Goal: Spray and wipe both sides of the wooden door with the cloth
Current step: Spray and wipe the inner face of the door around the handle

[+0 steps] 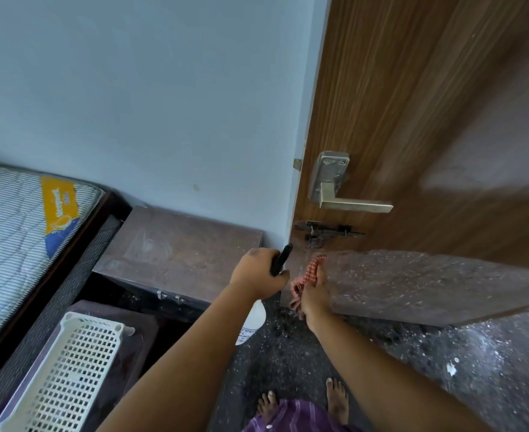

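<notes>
1. Here's the wooden door [413, 104], standing ajar, its free edge running straight up just ahead of both hands, its broad face stretching away to the right of them. A paler, hazy band covers the lower part of that face.
2. The cloth [311, 271], red-checked and bunched, sits against the door's lower corner, close under the sliding bolt [322, 233], with its loose end hanging down below the hand.
3. The right hand [314, 296] is the grip on that cloth: fingers curled round it, pinching it to the wood. This hand is the nearer one to the door face, already touching it through the cloth.
4. The left hand [258, 272] is wrapped tight round the black head of the spray bottle [255, 322], whose white body hangs below the fist. The nozzle points up and forward toward the door's edge, just beside the cloth.
5. My read: the door's long axis is vertical, and most of the face lies above and to the right of the cloth grip, so the wipe likely wants to travel up and rightward, past the lever handle [347, 201].
6. Further out to the left: a brown cabinet [179, 247], a white perforated basket [79, 369], and a striped mattress [23, 229].
</notes>
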### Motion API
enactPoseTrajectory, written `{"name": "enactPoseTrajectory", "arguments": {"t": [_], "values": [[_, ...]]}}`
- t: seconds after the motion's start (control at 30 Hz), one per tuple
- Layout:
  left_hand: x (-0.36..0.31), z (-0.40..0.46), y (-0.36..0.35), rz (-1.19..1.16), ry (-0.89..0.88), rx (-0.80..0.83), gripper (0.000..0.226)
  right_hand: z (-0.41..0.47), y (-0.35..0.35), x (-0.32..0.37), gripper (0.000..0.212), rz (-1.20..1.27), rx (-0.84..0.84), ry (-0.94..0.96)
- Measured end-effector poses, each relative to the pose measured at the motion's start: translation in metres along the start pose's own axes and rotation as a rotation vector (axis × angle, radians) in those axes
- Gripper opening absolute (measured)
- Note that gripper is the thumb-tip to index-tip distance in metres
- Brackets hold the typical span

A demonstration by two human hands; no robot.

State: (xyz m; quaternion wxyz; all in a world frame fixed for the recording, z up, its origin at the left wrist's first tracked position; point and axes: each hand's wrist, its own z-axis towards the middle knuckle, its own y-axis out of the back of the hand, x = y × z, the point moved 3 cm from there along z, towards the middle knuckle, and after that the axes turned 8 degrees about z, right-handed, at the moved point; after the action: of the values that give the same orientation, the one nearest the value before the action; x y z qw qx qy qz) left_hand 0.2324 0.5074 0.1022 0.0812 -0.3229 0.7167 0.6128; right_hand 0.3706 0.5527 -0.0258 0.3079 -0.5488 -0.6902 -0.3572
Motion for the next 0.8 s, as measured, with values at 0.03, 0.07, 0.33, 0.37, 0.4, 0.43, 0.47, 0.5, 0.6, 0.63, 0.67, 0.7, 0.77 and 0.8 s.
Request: {"name": "enactPoseTrajectory", "arguments": {"t": [0.03, 0.07, 0.33, 0.37, 0.4, 0.43, 0.47, 0.5, 0.6, 0.63, 0.67, 0.7, 0.77, 0.8], "values": [[0.0, 0.0, 0.002, -0.008, -0.014, -0.029, 0.023, -0.005, -0.008, 0.002, 0.055, 0.094, -0.004, -0.048], [0.002, -0.001, 0.004, -0.018, -0.016, -0.054, 0.024, -0.009, -0.017, 0.006, 0.053, 0.184, 0.011, -0.097], [0.027, -0.013, 0.024, -0.035, -0.009, -0.16, 0.025, 0.008, -0.075, 0.079, 0.029, 0.807, 0.097, -0.328], [0.029, -0.014, 0.026, -0.02, -0.009, -0.161, 0.028, 0.012, -0.077, 0.084, 0.028, 0.83, 0.087, -0.363], [0.032, -0.014, 0.027, -0.003, -0.006, -0.16, 0.029, 0.016, -0.078, 0.086, 0.03, 0.834, 0.062, -0.381], [0.035, -0.014, 0.028, 0.004, -0.004, -0.161, 0.027, 0.02, -0.077, 0.086, 0.032, 0.847, 0.044, -0.387], [0.037, -0.014, 0.029, 0.0, 0.001, -0.158, 0.025, 0.021, -0.076, 0.084, 0.033, 0.885, 0.03, -0.386], [0.039, -0.015, 0.029, -0.01, 0.003, -0.156, 0.022, 0.022, -0.074, 0.08, 0.032, 0.905, 0.017, -0.393], [0.041, -0.016, 0.031, -0.044, -0.005, -0.174, 0.016, 0.015, -0.079, 0.082, 0.025, 0.919, 0.045, -0.343], [0.042, -0.016, 0.032, -0.056, -0.014, -0.184, 0.017, 0.009, -0.082, 0.087, 0.03, 0.913, 0.053, -0.313], [0.043, -0.016, 0.031, -0.067, -0.018, -0.191, 0.017, 0.002, -0.082, 0.093, 0.04, 0.894, 0.032, -0.267], [0.043, -0.016, 0.032, -0.072, -0.021, -0.199, 0.018, -0.006, -0.081, 0.097, 0.049, 0.846, 0.0, -0.211], [0.042, -0.016, 0.032, -0.079, -0.033, -0.204, 0.018, -0.021, -0.079, 0.098, 0.055, 0.692, -0.042, -0.088], [0.042, -0.016, 0.032, -0.085, -0.042, -0.206, 0.018, -0.028, -0.079, 0.095, 0.057, 0.607, -0.048, -0.032]]}}
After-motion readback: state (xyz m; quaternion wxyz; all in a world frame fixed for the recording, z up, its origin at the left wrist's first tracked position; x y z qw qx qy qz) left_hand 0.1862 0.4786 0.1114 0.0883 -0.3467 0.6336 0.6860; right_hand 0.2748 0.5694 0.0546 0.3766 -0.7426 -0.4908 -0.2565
